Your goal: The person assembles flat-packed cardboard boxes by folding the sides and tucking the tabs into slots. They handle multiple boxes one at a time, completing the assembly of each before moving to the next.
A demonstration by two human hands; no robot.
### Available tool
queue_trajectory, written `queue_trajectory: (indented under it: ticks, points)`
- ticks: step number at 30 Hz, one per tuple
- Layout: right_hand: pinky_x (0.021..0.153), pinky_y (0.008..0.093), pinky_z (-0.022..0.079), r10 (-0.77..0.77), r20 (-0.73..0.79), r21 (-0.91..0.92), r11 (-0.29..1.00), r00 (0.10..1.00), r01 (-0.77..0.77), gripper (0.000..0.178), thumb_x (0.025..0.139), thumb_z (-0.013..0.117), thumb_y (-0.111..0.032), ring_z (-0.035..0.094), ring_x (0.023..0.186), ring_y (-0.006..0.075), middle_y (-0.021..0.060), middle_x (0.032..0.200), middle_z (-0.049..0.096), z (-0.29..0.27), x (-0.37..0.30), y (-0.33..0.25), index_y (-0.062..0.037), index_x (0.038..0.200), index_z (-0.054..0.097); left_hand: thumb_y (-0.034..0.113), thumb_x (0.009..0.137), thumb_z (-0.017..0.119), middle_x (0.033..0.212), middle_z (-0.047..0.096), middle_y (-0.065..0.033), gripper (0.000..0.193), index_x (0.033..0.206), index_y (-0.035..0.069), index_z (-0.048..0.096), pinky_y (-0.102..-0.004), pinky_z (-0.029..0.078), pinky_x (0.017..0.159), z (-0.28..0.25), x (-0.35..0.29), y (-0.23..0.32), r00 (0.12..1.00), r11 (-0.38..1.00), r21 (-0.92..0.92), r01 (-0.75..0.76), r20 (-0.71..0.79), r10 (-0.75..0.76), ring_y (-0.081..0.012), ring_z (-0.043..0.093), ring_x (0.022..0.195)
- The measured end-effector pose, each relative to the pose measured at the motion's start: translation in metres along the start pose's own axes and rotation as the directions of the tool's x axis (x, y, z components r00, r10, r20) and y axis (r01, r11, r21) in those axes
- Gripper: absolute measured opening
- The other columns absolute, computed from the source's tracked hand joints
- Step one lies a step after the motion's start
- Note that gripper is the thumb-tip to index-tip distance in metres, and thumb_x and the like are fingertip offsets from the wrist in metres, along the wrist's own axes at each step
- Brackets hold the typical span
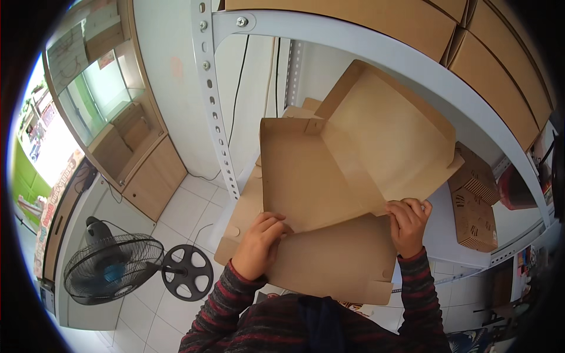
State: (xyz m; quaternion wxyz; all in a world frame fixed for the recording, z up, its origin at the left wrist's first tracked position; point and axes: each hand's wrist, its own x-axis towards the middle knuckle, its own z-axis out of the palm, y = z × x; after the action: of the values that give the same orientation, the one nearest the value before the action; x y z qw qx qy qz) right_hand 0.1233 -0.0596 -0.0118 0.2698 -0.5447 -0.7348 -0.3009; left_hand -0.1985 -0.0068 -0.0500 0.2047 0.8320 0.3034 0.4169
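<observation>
A brown cardboard box (pixel 306 176) stands partly folded in front of me, with its left wall upright and its wide lid (pixel 388 117) tilted open at the back right. My left hand (pixel 259 244) pinches the box's near left corner, its fingers curled over the edge. At the near right corner my right hand (pixel 408 226) has its fingers bent around the cardboard. Under the box and toward me lies a flat cardboard sheet (pixel 329 259), and more flat cardboard (pixel 235 229) shows at the left. The fingertips of both hands are partly hidden.
A white metal shelf frame (pixel 215 106) arches around the work, and large brown cartons (pixel 353 20) sit on its upper level. Small printed boxes (pixel 475 217) stand to the right on the white shelf. On the tiled floor at left is a black fan (pixel 115 267), near a wooden cabinet (pixel 156 182).
</observation>
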Motion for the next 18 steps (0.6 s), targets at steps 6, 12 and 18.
queue_trajectory:
  ticks: [6, 12, 18]
  points:
    - [0.093, 0.0486, 0.026, 0.15, 0.016, 0.022, 0.988, 0.989, -0.15, 0.012, 0.076, 0.069, -0.006, 0.057, 0.084, 0.0179, -0.0024, 0.084, 0.066, 0.003, 0.005, -0.007, -0.0114, 0.084, 0.062, -0.009, 0.069, 0.058, 0.096, 0.061, -0.0119, 0.023, 0.088, 0.005, 0.063, -0.0517, 0.038, 0.103, 0.004, 0.0, 0.001, 0.994, 0.996, 0.062, -0.062, 0.095, 0.056, -0.0306, 0.056, 0.108]
    - [0.099, 0.0531, 0.026, -0.068, -0.015, -0.062, 0.996, 0.998, 0.067, 0.011, 0.078, 0.068, -0.011, 0.059, 0.085, 0.015, -0.0034, 0.084, 0.066, 0.001, 0.014, -0.016, -0.0122, 0.088, 0.065, -0.004, 0.072, 0.062, 0.088, 0.064, -0.0034, 0.023, 0.088, 0.011, 0.068, -0.065, 0.009, 0.113, 0.01, 0.003, 0.015, 0.974, 0.966, 0.23, -0.121, 0.217, 0.07, -0.0233, 0.06, 0.105]
    - [0.1, 0.0528, 0.033, -0.393, 0.007, -0.053, 0.918, 0.919, 0.393, 0.007, 0.081, 0.063, -0.013, 0.06, 0.084, 0.0124, -0.0032, 0.078, 0.061, 0.002, 0.019, -0.016, -0.0115, 0.088, 0.064, 0.001, 0.081, 0.062, 0.094, 0.069, -0.0044, 0.016, 0.093, 0.01, 0.069, -0.0604, 0.008, 0.115, 0.005, 0.036, 0.038, 0.901, 0.99, 0.116, -0.086, 0.432, 0.028, -0.0237, 0.065, 0.096]
